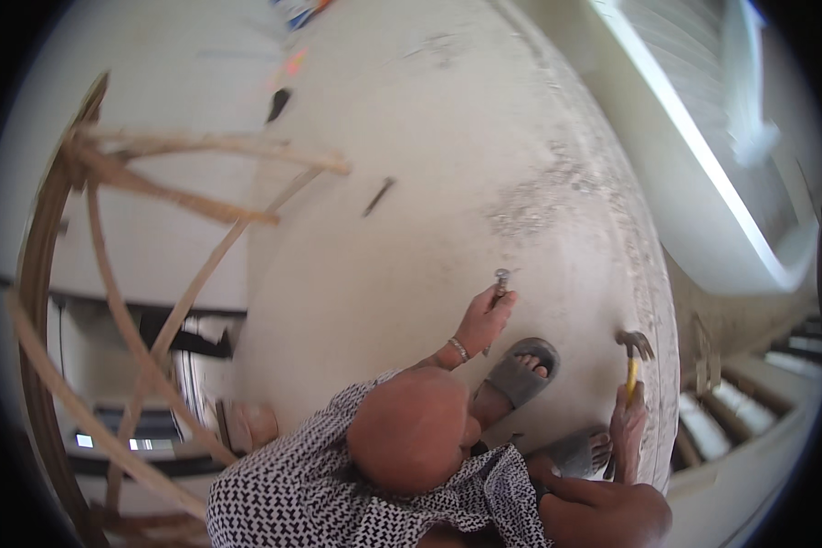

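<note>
My left hand point(490, 320), with a bracelet at its wrist, is closed around a short metal rod with a round, flat head point(501, 275). The rod looks like a chisel or a large bolt; its lower end shows just below my fist. At the right, my right hand point(627, 422) grips a claw hammer point(631, 367) by its yellow handle, the steel head pointing away from me. A grey sandal point(517, 376) on my foot is close to my left hand. Farther off on the pale floor lies another dark metal rod point(379, 196).
A wooden frame of crossed poles point(146, 365) stands at the left. Loose rubble point(543, 196) lies along the floor's right side, beside a white ledge point(694, 119). My bare knee point(409, 429) and patterned clothing point(292, 484) fill the lower middle. A small dark object point(279, 104) lies far left.
</note>
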Motion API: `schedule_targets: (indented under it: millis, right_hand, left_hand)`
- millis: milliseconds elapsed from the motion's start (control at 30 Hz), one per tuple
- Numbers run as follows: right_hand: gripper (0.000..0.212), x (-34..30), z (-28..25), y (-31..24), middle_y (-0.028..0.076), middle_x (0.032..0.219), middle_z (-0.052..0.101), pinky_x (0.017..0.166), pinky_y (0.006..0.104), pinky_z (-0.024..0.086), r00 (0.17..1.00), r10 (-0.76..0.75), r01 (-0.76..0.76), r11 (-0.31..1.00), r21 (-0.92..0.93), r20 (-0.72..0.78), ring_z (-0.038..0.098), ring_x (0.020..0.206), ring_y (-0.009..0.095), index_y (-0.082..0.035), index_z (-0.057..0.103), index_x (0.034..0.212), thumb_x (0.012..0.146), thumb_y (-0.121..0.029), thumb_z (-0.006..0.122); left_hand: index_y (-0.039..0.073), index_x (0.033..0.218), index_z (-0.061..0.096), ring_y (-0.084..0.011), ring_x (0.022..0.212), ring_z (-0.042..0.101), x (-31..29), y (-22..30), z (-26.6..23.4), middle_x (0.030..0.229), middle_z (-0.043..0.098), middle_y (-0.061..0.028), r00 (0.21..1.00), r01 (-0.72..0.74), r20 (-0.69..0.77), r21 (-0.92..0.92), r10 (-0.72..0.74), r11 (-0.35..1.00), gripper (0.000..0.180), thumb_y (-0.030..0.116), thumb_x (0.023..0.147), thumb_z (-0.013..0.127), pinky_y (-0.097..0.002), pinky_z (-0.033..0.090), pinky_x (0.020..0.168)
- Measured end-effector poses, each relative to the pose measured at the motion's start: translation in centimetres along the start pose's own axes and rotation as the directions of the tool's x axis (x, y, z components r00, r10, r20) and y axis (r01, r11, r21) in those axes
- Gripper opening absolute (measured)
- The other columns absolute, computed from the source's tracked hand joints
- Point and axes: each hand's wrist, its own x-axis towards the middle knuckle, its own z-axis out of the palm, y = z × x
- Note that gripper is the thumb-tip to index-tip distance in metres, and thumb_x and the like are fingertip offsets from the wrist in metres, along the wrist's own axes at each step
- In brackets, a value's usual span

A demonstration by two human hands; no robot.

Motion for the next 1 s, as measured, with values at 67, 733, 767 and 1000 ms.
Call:
schedule_targets:
  millis: [67, 733, 767, 1000]
  right_hand:
    - [0.032, 0.4, 0.5, 1.0, 0.033, 0.074, 0.058, 0.059, 0.0551, 0.040, 1.000, -0.012, 0.012, 0.999, -0.031, 0.011, 0.060, 0.069, 0.051, -0.001, 0.053, 0.114, 0.105, -0.031, 0.049]
    - [0.057, 3.3, -4.8, 4.8, 0.028, 0.084, 0.067, 0.069, 0.0563, 0.048, 0.995, -0.005, 0.043, 0.928, -0.370, 0.102, 0.064, 0.076, 0.049, -0.003, 0.065, 0.116, 0.094, -0.055, 0.059]
    - [0.055, 2.9, -5.1, 2.6, 0.028, 0.084, 0.067, 0.069, 0.0567, 0.048, 0.997, 0.028, 0.002, 0.921, -0.390, 0.071, 0.064, 0.077, 0.049, -0.003, 0.065, 0.115, 0.094, -0.054, 0.059]
    - [0.039, 1.8, -5.7, -4.9, 0.029, 0.084, 0.066, 0.070, 0.0555, 0.047, 0.999, 0.040, -0.029, 0.892, -0.451, 0.014, 0.065, 0.080, 0.050, -0.001, 0.062, 0.110, 0.097, -0.037, 0.057]
  left_hand:
    - [0.011, 0.085, 0.051, -0.0033, 0.060, 0.041, -0.6, -0.6, -1.6, 0.068, 0.046, 0.0070, 0.997, -0.042, -0.058, 0.051, 0.045, 0.998, 0.029, 0.030, 0.104, 0.060, -0.0237, 0.036, 0.050]
    - [0.002, 0.082, 0.063, -0.0219, 0.062, 0.059, 4.7, -0.3, -13.6, 0.064, 0.059, -0.0099, 0.885, -0.070, -0.393, 0.417, 0.249, 0.906, 0.043, 0.041, 0.098, 0.062, -0.0421, 0.046, 0.061]
    - [0.002, 0.083, 0.064, -0.0257, 0.065, 0.062, 6.4, -0.9, -15.2, 0.067, 0.062, -0.0123, 0.879, -0.036, -0.399, 0.489, 0.260, 0.871, 0.043, 0.042, 0.097, 0.063, -0.0434, 0.047, 0.062]
    - [0.006, 0.089, 0.068, -0.0361, 0.081, 0.070, 21.7, -5.1, -34.1, 0.083, 0.071, -0.0166, 0.757, 0.122, -0.518, 0.711, 0.398, 0.692, 0.036, 0.042, 0.088, 0.073, -0.0479, 0.054, 0.074]
